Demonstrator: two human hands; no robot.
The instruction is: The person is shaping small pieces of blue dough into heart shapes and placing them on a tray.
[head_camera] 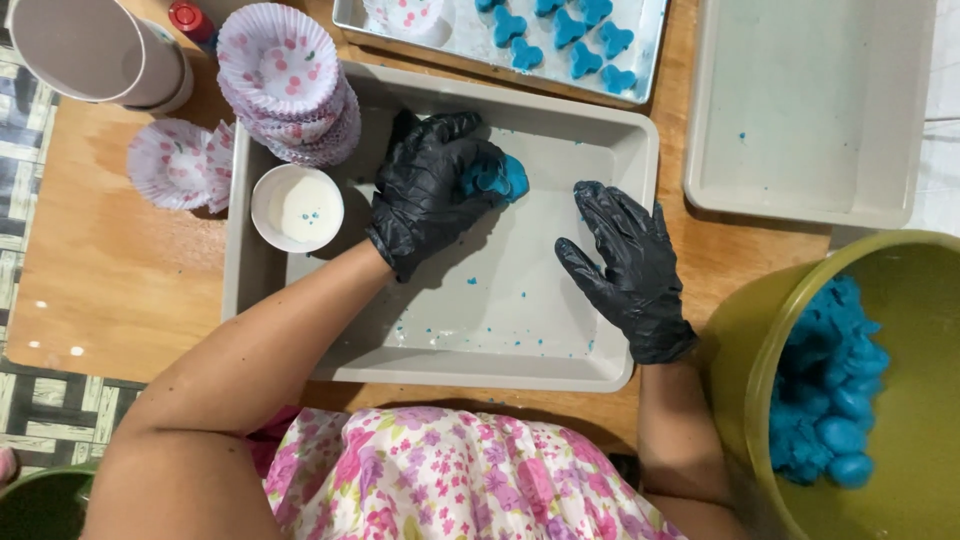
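L hand (425, 190) fingers curl round blue dough (497, 177) in grey tray (470, 368); R hand (625, 262) rests flat, fingers spread, w/ nothing held.

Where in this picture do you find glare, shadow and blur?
Head view: glare spots on the wooden table at left; soft shadow beneath the left hand, which presses blue dough in the grey tray; the right hand is sharp; the green bucket is cropped; nothing is noticeably blurred.

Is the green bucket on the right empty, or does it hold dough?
Not empty. The green bucket holds a pile of blue dough lumps heaped against its left wall; the rest of its inside is bare.
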